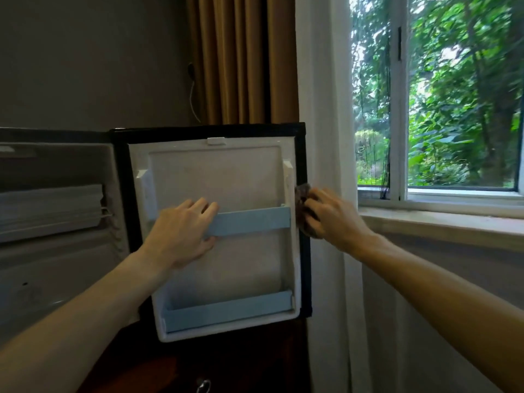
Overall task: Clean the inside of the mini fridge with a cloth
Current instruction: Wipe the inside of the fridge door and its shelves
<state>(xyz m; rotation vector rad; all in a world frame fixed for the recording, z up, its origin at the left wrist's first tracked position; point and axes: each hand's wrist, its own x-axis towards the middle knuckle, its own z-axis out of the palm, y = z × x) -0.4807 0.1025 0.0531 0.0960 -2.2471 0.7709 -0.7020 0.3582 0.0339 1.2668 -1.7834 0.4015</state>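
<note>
Head view: our right hand [331, 214] grips the cloth [304, 214] at the door [215, 177]'s right edge. Left hand [184, 231] clasps the upper shelf rail [255, 221]. Uncleaned liner lies leftward.

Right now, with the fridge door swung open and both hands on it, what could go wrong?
1. The left hand grips the upper blue rail; leaning on it might pop it loose.
2. The right hand presses the cloth at the door's outer edge, so the door could swing into the white curtain.
</note>
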